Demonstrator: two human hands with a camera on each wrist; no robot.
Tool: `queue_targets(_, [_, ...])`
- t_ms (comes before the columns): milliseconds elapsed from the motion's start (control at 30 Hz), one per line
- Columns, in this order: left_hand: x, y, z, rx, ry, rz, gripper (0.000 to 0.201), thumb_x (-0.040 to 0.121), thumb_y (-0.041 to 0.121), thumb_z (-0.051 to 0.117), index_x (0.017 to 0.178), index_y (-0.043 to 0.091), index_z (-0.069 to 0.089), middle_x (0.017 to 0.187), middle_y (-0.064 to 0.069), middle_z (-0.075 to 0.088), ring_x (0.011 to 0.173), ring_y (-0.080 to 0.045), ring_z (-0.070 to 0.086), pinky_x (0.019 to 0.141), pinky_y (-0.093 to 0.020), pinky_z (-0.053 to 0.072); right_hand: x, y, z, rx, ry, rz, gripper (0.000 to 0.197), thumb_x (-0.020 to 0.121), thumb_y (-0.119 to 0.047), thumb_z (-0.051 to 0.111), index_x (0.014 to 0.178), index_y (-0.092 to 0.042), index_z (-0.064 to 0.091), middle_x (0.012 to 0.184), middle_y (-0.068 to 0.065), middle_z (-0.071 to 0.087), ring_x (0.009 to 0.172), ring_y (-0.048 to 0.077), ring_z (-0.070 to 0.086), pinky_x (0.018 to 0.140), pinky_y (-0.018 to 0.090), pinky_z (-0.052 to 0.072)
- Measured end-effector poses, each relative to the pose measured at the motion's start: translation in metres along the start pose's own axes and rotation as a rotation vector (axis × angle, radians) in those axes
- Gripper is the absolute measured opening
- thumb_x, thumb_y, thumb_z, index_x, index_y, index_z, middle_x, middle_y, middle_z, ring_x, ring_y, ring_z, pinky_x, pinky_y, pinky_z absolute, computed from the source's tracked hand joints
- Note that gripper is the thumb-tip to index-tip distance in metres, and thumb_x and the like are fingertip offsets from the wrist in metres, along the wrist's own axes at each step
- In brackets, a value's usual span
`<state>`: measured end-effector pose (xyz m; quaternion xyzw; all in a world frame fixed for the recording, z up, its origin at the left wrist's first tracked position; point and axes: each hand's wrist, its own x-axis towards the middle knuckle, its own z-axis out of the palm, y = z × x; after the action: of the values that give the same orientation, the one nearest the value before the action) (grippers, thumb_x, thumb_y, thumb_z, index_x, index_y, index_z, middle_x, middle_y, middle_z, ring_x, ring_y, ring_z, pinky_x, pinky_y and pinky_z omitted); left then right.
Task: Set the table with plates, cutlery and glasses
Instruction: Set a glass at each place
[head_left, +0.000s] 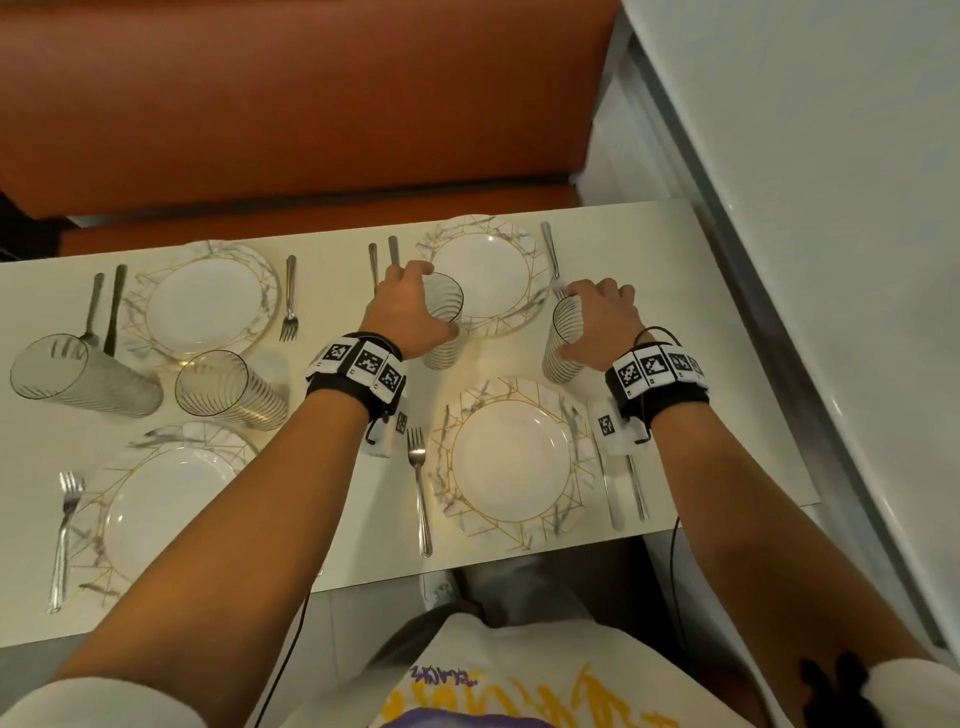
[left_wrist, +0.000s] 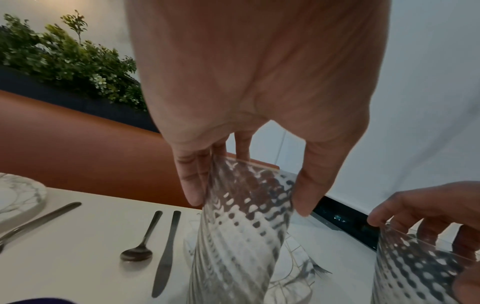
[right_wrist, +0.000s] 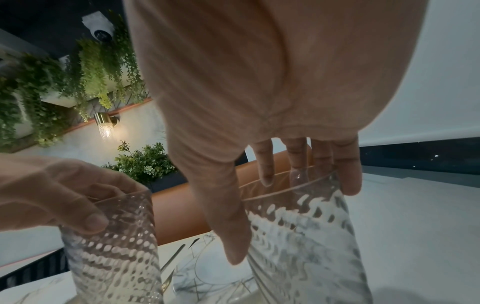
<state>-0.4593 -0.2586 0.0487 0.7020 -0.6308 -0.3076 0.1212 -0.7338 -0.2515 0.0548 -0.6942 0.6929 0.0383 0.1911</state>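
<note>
My left hand (head_left: 410, 306) grips a ribbed clear glass (head_left: 442, 322) from above, near its rim, between the two right-hand plates. In the left wrist view the thumb and fingers (left_wrist: 191, 181) clasp that glass (left_wrist: 241, 226). My right hand (head_left: 602, 317) holds a second ribbed glass (head_left: 563, 340) the same way, right of the far plate (head_left: 483, 275). The right wrist view shows this glass (right_wrist: 303, 236) under thumb and fingers. Both glasses are upright; whether they touch the table I cannot tell. The near plate (head_left: 511, 457) has a fork (head_left: 420, 488) on its left.
Two more ribbed glasses (head_left: 78, 376) (head_left: 228, 389) stand at the left between two other plates (head_left: 202, 301) (head_left: 156, 509). Forks, knives and spoons lie beside each plate. An orange bench (head_left: 311, 104) runs behind the table. A white wall (head_left: 831, 208) borders the right.
</note>
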Motion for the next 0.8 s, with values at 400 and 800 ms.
queue_targets(400, [-0.003,-0.019,0.012,0.033,-0.018,-0.072,0.099,0.072,0.028,0.094,0.152,0.018,0.036,0.15,-0.011,0.041,0.138,-0.035,0.045,0.111,-0.054,0.048,-0.007,0.002,0.005,-0.068,-0.008,0.054,0.086,0.066,-0.026,0.084,0.14,-0.021,0.04,0.132,0.013,0.045,0.122,0.034,0.039,0.09,0.041,0.045])
queue_targets(800, [-0.002,-0.021,0.019,0.001,0.013,-0.05,0.102,0.068,0.03,0.096,0.15,0.017,0.037,0.146,-0.012,0.041,0.138,-0.035,0.043,0.109,-0.053,0.049,-0.007,-0.001,0.007,-0.098,0.001,0.088,0.079,0.067,-0.017,0.081,0.135,-0.021,0.042,0.13,0.01,0.047,0.122,0.032,0.041,0.09,0.039,0.045])
